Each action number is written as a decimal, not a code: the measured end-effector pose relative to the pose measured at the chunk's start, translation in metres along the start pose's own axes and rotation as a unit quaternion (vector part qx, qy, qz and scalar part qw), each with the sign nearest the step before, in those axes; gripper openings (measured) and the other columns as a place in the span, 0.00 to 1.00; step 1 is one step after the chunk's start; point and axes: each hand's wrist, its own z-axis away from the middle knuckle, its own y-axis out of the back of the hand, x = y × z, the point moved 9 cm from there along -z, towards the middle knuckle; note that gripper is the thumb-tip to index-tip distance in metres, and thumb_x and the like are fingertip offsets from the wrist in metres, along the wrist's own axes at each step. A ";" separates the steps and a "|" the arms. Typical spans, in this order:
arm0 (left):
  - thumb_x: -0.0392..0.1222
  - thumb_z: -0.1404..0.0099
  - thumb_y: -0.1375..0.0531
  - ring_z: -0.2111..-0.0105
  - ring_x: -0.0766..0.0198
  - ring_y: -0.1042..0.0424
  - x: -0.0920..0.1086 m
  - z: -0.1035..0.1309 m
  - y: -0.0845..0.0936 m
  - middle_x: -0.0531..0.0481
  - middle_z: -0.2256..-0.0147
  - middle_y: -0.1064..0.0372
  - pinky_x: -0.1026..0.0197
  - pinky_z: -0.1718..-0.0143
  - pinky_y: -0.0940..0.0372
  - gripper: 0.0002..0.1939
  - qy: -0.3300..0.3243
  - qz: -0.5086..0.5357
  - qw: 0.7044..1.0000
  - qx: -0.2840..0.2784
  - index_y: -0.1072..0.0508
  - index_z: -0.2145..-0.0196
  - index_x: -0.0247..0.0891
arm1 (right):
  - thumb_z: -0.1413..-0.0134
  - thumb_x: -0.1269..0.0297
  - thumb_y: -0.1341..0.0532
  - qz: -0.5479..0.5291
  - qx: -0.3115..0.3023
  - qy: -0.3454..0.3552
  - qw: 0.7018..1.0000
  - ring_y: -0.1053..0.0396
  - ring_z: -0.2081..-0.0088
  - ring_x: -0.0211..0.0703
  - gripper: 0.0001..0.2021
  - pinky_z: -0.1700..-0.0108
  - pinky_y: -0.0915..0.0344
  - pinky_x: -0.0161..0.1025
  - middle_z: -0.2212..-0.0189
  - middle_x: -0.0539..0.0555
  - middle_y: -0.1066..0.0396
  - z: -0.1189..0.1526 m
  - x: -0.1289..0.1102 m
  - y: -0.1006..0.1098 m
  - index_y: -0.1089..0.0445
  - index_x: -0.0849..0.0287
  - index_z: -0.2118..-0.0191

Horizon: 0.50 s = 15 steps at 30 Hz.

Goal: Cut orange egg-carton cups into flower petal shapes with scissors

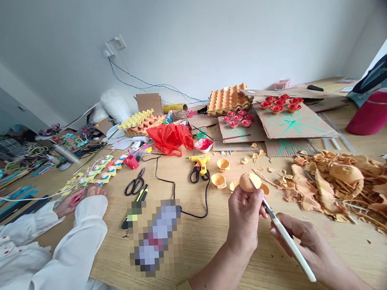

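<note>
My left hand (pixel 245 212) pinches a small orange pulp cup (pixel 246 182), cut from an egg tray, with its rounded side towards me. White-handled scissors (pixel 293 248) are in my right hand (pixel 300 239), their blades up against the cup's right edge. How far the blades are apart is hard to see. Just beyond my hands stand more trimmed cups, one (pixel 218 181) left of my fingers and another (pixel 223 164) behind it. Part of a further cup (pixel 265 189) shows beside the blades.
Torn pulp scraps (pixel 333 184) heap on the right. A yellow glue gun (pixel 199 162) with a black cord, black scissors (pixel 135 183) and a blurred-out block (pixel 158 237) lie left. Red paper flowers (pixel 279 104) rest on cardboard behind. A co-worker's white sleeve (pixel 83 230) is at far left.
</note>
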 end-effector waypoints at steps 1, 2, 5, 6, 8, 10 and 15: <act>0.54 0.50 0.30 0.82 0.74 0.43 0.000 0.000 0.000 0.54 0.77 0.35 0.68 0.80 0.45 0.21 -0.003 0.001 1.000 0.000 0.32 0.72 0.35 | 0.44 0.50 0.39 0.004 0.000 0.003 1.000 0.48 0.78 0.36 0.20 0.77 0.48 0.34 0.81 0.45 0.46 0.000 -0.001 0.000 0.44 0.55 0.78; 0.54 0.49 0.31 0.82 0.75 0.43 0.000 0.000 0.000 0.54 0.77 0.36 0.68 0.80 0.45 0.21 -0.006 0.001 1.000 0.000 0.32 0.72 0.35 | 0.43 0.50 0.40 0.008 -0.002 0.005 1.000 0.48 0.78 0.37 0.20 0.76 0.47 0.34 0.81 0.45 0.46 0.000 -0.002 0.000 0.44 0.55 0.77; 0.54 0.48 0.31 0.82 0.75 0.43 0.001 0.000 0.001 0.55 0.77 0.36 0.68 0.80 0.45 0.21 -0.014 -0.002 1.000 0.001 0.33 0.72 0.35 | 0.41 0.48 0.42 0.021 -0.003 0.014 1.000 0.48 0.77 0.37 0.20 0.76 0.47 0.35 0.81 0.45 0.47 0.001 -0.005 0.000 0.44 0.55 0.77; 0.53 0.47 0.31 0.82 0.75 0.43 0.000 0.000 0.001 0.54 0.77 0.36 0.68 0.80 0.45 0.20 -0.016 -0.003 1.000 0.002 0.34 0.72 0.35 | 0.41 0.48 0.42 0.027 -0.001 0.017 0.999 0.48 0.77 0.37 0.21 0.75 0.47 0.35 0.81 0.44 0.47 0.001 -0.006 0.001 0.44 0.55 0.77; 0.53 0.47 0.32 0.82 0.75 0.42 0.000 0.000 0.002 0.54 0.76 0.35 0.68 0.81 0.44 0.20 -0.018 -0.005 1.000 0.003 0.33 0.72 0.35 | 0.41 0.46 0.42 0.039 0.003 0.022 0.999 0.48 0.77 0.37 0.22 0.75 0.47 0.35 0.81 0.44 0.48 0.001 -0.008 0.001 0.44 0.55 0.77; 0.53 0.47 0.31 0.82 0.75 0.42 -0.001 0.000 0.002 0.53 0.75 0.33 0.68 0.81 0.44 0.20 -0.016 -0.006 1.000 0.002 0.33 0.71 0.35 | 0.42 0.45 0.42 0.045 0.010 0.024 0.999 0.48 0.77 0.37 0.22 0.75 0.47 0.35 0.82 0.44 0.48 0.000 -0.009 0.003 0.44 0.55 0.78; 0.51 0.46 0.31 0.80 0.73 0.39 -0.001 0.000 0.000 0.50 0.71 0.30 0.67 0.78 0.40 0.19 0.002 0.032 0.999 -0.021 0.30 0.67 0.35 | 0.42 0.46 0.42 0.032 0.015 0.021 0.999 0.46 0.78 0.37 0.21 0.75 0.45 0.35 0.83 0.45 0.45 -0.003 -0.012 0.006 0.43 0.55 0.78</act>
